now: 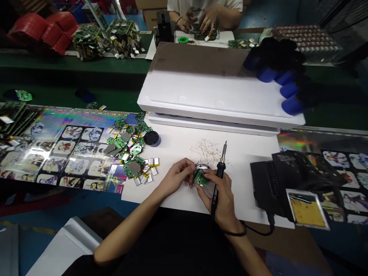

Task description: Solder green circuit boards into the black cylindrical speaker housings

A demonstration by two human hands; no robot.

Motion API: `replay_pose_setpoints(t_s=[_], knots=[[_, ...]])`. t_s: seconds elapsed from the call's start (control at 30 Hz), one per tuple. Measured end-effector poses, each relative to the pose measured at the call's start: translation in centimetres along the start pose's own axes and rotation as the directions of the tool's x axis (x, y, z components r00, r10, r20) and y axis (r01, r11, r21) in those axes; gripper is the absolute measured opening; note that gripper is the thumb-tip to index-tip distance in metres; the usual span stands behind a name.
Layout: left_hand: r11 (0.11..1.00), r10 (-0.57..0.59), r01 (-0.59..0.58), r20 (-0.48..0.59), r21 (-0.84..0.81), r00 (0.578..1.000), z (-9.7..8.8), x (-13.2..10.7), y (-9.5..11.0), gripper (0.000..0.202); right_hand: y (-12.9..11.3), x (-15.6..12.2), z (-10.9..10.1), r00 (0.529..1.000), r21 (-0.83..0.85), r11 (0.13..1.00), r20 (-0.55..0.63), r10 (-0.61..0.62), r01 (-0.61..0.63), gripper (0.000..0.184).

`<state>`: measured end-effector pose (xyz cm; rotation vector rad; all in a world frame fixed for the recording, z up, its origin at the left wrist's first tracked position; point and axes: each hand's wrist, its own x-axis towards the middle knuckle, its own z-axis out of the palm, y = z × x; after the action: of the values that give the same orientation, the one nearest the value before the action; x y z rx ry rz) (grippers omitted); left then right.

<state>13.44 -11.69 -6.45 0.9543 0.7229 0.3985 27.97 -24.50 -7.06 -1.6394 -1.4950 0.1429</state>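
My right hand (224, 195) has a soldering iron (221, 167) tucked between its fingers, its metal tip pointing up and away from me. The thumb and fingertips of that hand also press on a small green circuit board (201, 178). Behind the board is a round part with a shiny silver face (202, 167). My left hand (180, 174) is closed, its fingers pinching at the left edge of the round part; exactly what lies between those fingertips is hidden. Both hands are over a white work sheet (178, 207), with small crumbs (208, 150) scattered just beyond them.
Left lies a pile of circuit boards and small silver batteries (133, 147), beside a black round cap (152, 138). White foam trays (218, 88) bearing blue-and-black cups (289, 90) stand ahead. A black soldering station (266, 188) and yellow sponge tray (307, 211) sit right. A co-worker's hands (208, 19) work opposite.
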Motion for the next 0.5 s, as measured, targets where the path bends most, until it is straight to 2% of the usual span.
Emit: replay_pose_setpoints(t_s=[0.17,0.33,0.5], knots=[[0.999,0.021,-0.02,-0.02,0.039,1.0,0.1,-0.2,-0.1,0.047,0.6,0.6,-0.7,0.999,0.005,0.999,0.026,-0.044,0.044,0.049],[0.994,0.087,-0.081,-0.076,0.079,0.993,0.2,0.1,0.2,0.043,1.0,0.6,-1.1,0.996,0.002,0.998,0.068,-0.063,0.063,0.049],[0.985,0.162,-0.153,-0.113,0.083,0.98,0.3,0.0,0.2,0.045,1.3,0.5,-1.1,0.997,-0.043,0.998,0.056,-0.051,0.053,0.045]])
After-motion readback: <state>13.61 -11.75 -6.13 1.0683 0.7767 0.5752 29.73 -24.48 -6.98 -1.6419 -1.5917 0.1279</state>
